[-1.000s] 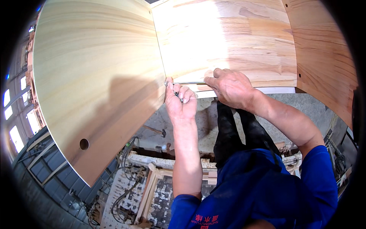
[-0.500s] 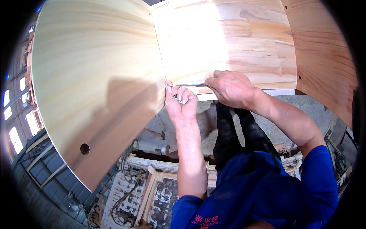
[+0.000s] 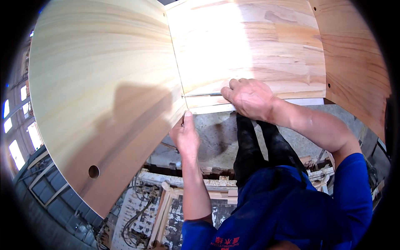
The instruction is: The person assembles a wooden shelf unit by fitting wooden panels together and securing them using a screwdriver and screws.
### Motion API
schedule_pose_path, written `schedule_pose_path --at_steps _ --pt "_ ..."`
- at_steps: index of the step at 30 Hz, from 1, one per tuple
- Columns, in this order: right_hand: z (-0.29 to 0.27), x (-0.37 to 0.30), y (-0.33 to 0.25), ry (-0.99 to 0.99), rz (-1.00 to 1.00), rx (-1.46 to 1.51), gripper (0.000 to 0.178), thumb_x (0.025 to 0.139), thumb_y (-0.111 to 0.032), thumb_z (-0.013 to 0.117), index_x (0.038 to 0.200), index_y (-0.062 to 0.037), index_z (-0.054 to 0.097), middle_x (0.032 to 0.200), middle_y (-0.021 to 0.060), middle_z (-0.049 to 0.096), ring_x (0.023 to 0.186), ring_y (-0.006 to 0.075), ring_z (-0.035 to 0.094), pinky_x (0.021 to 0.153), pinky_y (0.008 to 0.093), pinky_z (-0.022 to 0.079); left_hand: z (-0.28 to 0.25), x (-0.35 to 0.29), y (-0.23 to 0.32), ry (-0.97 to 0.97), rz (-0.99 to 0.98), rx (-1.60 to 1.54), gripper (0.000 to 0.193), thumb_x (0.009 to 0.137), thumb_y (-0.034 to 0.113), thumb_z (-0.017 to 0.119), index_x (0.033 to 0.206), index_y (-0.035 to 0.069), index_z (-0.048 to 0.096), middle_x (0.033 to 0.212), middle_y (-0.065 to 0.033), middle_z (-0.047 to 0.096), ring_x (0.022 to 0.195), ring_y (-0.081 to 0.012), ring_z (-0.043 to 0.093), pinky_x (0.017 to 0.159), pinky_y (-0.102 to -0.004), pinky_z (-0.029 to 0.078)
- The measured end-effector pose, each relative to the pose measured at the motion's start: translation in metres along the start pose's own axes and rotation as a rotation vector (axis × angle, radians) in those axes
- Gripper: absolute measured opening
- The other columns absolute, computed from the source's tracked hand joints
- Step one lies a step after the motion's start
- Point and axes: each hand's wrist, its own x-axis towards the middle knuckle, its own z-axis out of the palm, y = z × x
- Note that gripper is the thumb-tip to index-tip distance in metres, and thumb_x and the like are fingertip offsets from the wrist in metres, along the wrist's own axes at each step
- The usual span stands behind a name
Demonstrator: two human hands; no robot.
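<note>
My right hand [image 3: 251, 96] is closed around a screwdriver [image 3: 203, 94], whose handle is hidden in my palm. Its thin metal shaft runs left, with the tip at the inner face of the pale left panel [image 3: 104, 62], close to the corner. The shaft lies along the lower part of the wooden back panel [image 3: 287, 54]. My left hand [image 3: 186, 135] grips the lower edge of the left panel, thumb up near the corner and the fingers mostly hidden behind the edge. A white-edged strip [image 3: 216, 108] borders the bottom of the back panel.
A reddish wooden side panel [image 3: 352, 54] with small holes stands on the right. The left panel has a round hole [image 3: 94, 171]. Below are my dark-trousered legs [image 3: 250, 146], a worn machine bed [image 3: 137, 221] with hoses, and a concrete floor [image 3: 212, 141].
My left hand has left the screwdriver's tip and moved down and left to the panel's edge. The right hand keeps its grip and has shifted slightly left. The view has moved a little.
</note>
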Motion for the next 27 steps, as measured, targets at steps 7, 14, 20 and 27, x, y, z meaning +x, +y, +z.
schedule_pose_path --at_steps 7,14,20,27 --pt "-0.017 0.028 0.022 -0.435 0.106 0.681 0.021 0.095 -0.015 0.049 0.094 0.0004 0.062 0.07 0.0142 0.063 0.07 0.0248 0.061 0.07 0.0395 0.052 -0.005 0.004 -0.004 -0.053 -0.047 0.074 0.031 0.097 0.01 0.058 0.119 -0.012 0.062 0.115 -0.0189 0.068 0.106 -0.0241 0.063 0.096 -0.0371 0.046" --pt "-0.025 0.026 0.016 -0.348 0.094 0.544 0.026 0.096 -0.019 0.049 0.101 0.0014 0.064 0.081 0.0177 0.067 0.078 0.0282 0.066 0.074 0.0403 0.054 0.0 0.011 -0.023 0.043 0.151 0.06 0.023 0.096 0.008 0.059 0.11 -0.01 0.064 0.088 -0.0062 0.066 0.075 -0.0128 0.055 0.07 -0.0294 0.045" --pt "0.006 0.011 0.003 0.171 -0.065 -0.165 0.022 0.089 -0.017 0.053 0.106 -0.009 0.064 0.086 0.0188 0.065 0.079 0.036 0.069 0.071 0.0473 0.055 0.003 0.009 -0.019 0.039 0.103 -0.033 0.027 0.095 0.007 0.059 0.115 -0.01 0.065 0.103 -0.0136 0.07 0.09 -0.0167 0.062 0.083 -0.0307 0.049" --pt "-0.01 0.022 0.011 -0.03 -0.118 -0.093 0.039 0.094 -0.018 0.05 0.132 -0.0118 0.058 0.097 0.0167 0.069 0.089 0.0344 0.069 0.078 0.0443 0.055 -0.001 0.01 -0.015 -0.012 0.008 0.063 0.028 0.095 0.009 0.06 0.114 -0.012 0.063 0.105 -0.0145 0.068 0.094 -0.0189 0.061 0.086 -0.0332 0.047"
